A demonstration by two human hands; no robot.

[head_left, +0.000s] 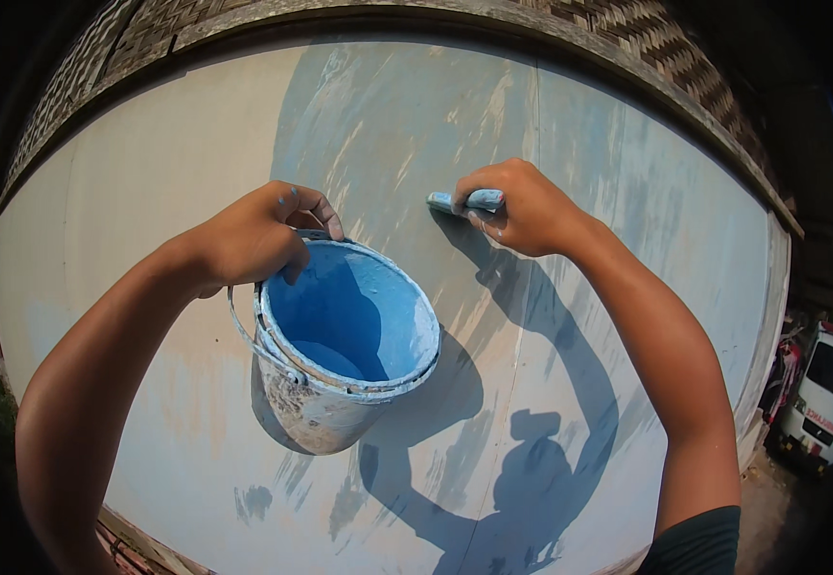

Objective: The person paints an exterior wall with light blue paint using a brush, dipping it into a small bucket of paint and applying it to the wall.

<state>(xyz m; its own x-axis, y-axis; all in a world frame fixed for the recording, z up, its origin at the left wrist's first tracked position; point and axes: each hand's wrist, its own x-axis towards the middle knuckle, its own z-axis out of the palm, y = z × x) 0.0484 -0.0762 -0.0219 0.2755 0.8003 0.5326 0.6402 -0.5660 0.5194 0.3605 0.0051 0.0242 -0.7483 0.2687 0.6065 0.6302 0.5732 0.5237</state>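
left hand (263,235) grips the paint bucket (345,350) by its rim, just below-left of the right hand (522,206), fist shut on a brush handle (464,201) lying sideways, pointing left against the wall (148,172).

A broad pale wall (148,192) fills most of the frame, its upper middle streaked with patchy blue paint (388,105). A thin vertical seam (535,96) runs down it right of centre. A dark shadow of a person (532,460) falls across the lower middle. Woven, patterned eaves (666,48) curve along the top edge. At the lower right, on the ground, stands a white vehicle (824,398) with red markings.
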